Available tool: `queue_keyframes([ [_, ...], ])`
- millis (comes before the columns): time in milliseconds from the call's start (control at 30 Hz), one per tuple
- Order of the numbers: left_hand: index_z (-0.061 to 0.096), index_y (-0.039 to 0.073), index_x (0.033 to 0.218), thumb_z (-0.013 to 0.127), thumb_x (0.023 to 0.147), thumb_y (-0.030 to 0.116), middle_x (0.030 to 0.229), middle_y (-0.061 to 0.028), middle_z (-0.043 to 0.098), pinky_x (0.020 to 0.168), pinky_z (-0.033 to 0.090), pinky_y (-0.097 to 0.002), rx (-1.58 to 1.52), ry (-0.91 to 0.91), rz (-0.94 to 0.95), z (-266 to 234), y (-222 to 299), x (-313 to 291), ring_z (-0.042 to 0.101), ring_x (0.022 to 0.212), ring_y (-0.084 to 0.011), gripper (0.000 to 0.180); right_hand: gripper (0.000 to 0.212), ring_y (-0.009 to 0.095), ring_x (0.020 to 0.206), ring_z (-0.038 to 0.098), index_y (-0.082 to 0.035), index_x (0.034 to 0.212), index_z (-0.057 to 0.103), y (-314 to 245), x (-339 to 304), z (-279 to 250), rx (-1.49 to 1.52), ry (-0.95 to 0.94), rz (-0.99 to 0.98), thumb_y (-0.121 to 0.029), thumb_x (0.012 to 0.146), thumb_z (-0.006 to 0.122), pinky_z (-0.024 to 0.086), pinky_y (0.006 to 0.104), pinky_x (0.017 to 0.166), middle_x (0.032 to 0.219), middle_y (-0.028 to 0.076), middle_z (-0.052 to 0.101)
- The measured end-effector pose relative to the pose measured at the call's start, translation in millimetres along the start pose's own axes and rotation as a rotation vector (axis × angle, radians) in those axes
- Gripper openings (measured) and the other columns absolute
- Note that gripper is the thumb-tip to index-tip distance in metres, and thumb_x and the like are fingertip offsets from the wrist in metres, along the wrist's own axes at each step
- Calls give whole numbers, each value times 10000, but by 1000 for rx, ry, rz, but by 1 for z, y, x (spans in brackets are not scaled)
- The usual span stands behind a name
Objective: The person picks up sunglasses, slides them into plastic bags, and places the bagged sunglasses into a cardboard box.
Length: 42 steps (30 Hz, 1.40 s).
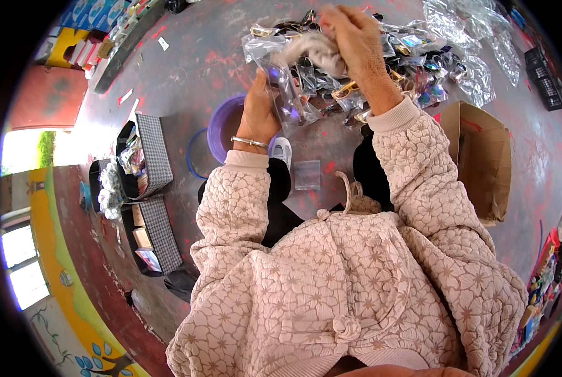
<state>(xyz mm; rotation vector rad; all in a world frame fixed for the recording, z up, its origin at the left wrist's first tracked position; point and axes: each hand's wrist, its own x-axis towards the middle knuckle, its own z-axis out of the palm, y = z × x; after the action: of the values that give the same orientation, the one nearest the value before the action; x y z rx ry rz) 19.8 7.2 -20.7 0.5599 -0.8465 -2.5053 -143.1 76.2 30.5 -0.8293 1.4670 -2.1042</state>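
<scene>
My left hand (260, 110) grips a clear plastic bag (283, 94) by its near side, above a purple basin; purple glints show on the film. My right hand (356, 44), its fingertips blurred, is closed on a crumpled greyish-beige cloth (319, 53) to the right of the bag. Under and beyond both hands spreads a pile of sunglasses (429, 66), many in clear sleeves. Frames in yellow and dark tones show among them. What lies inside the held bag is hard to make out.
Beside my left wrist stands the purple basin (221, 129). An open cardboard box (482, 160) is at the right, with loose clear plastic wrap (476, 75) beyond it. Checked storage boxes (155, 151) stand at the left. A small clear packet (307, 175) lies between my feet.
</scene>
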Motion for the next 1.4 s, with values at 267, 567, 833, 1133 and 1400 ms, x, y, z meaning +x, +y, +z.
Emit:
queue_keyframes([
  [267,477,59,1130,309,942,403,1054,-83,550,847,448,-382,69,140,199,-9,1,10,536,960,-229,427,178,195,559,545,-53,785,620,31,-35,30,-854,-619,-463,-228,757,603,435,312,564,617,87,570],
  [567,486,20,1075,354,930,343,976,-138,563,838,462,-472,-50,176,380,-22,36,1,568,875,-266,378,383,162,547,521,-3,767,622,0,-10,-7,-821,-545,99,-380,830,587,409,291,510,612,103,566],
  [833,453,43,1161,340,931,387,1146,-134,524,941,408,-453,-118,90,396,7,32,-8,526,1034,-252,429,470,116,551,479,46,713,622,22,-39,23,-296,-690,353,-409,820,580,376,272,505,607,46,547],
  [1133,415,-13,1225,471,908,312,1146,-101,551,647,485,-202,-405,-615,-11,-48,33,17,592,883,-148,458,143,283,674,601,-111,756,645,34,-40,12,-828,-426,-216,-224,759,559,471,372,611,736,102,620],
  [1400,514,-21,1139,575,772,117,1058,-92,588,833,463,-351,-27,-49,333,17,23,7,572,950,-208,396,378,132,457,376,9,666,532,-12,-50,-2,-486,-214,-97,-320,852,548,322,318,444,493,93,394],
])
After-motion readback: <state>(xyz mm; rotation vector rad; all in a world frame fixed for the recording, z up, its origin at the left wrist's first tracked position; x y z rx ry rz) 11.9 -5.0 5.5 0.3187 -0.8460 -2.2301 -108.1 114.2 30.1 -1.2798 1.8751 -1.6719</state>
